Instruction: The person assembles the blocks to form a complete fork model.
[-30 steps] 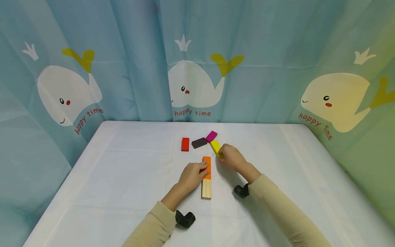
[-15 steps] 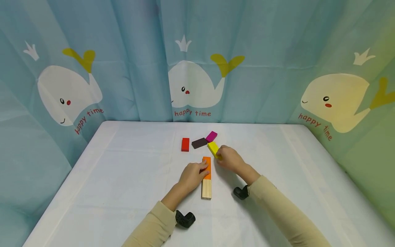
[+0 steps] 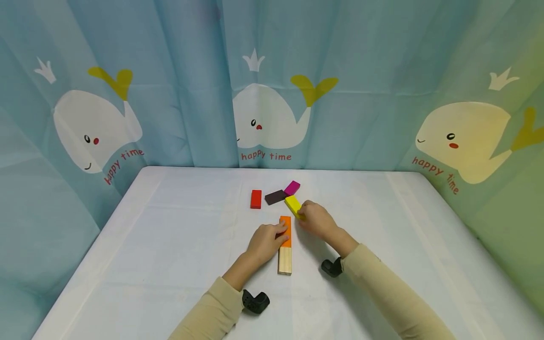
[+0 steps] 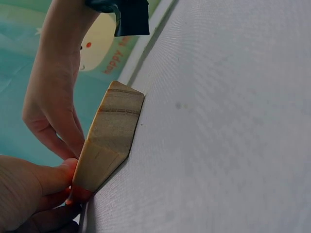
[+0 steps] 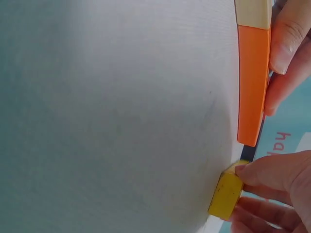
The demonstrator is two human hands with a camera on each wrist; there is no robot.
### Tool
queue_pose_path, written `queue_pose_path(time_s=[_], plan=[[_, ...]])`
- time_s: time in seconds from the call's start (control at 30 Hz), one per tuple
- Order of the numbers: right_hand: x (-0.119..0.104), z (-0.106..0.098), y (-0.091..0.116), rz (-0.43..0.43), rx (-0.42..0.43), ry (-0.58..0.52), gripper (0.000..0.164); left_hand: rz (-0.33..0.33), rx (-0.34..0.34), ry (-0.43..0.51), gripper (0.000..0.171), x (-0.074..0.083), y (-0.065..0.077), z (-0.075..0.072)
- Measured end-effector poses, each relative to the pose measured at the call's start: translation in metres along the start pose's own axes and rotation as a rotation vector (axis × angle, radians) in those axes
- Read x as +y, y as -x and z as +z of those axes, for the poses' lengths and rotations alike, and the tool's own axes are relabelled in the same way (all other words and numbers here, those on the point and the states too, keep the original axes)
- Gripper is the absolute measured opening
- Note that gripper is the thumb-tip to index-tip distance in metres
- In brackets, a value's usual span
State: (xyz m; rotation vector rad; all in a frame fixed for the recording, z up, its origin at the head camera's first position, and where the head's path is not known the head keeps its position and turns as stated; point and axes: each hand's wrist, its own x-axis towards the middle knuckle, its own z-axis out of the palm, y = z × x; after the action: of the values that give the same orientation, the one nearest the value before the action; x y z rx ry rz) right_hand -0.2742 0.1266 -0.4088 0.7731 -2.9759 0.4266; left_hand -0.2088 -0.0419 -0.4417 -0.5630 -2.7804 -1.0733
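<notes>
In the head view, my left hand holds an orange wooden block, thumb and fingertips on its left and upper part. A plain wooden block stands end to end with it on the near side, and the pair forms one straight bar. Beyond it on the right, my right hand pinches the near end of a yellow block, which lies slanted. The right wrist view shows the thumb on one edge of the yellow block, just off the orange block's far end.
A dark brown block and a magenta block lie just beyond the yellow one. Left of them is a red block. All are on a white-covered table, with a whale-print curtain behind its far edge.
My right hand has drawn the yellow block slightly left and nearer, toward the orange block. My left hand stays in place on the orange block.
</notes>
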Motion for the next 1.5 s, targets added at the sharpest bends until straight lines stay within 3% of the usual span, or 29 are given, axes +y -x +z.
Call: queue_pose_path(time_s=[0.57, 1.5], plan=[[0.0005, 0.0009, -0.0014, -0.075, -0.003, 0.013, 0.018, 0.015, 0.010, -0.011, 0.033, -0.0014, 0.0003, 0.0013], [0.0041, 0.0020, -0.0005, -0.091, 0.001, 0.028, 0.022, -0.011, -0.006, -0.011, 0.034, -0.0006, -0.0006, 0.0014]])
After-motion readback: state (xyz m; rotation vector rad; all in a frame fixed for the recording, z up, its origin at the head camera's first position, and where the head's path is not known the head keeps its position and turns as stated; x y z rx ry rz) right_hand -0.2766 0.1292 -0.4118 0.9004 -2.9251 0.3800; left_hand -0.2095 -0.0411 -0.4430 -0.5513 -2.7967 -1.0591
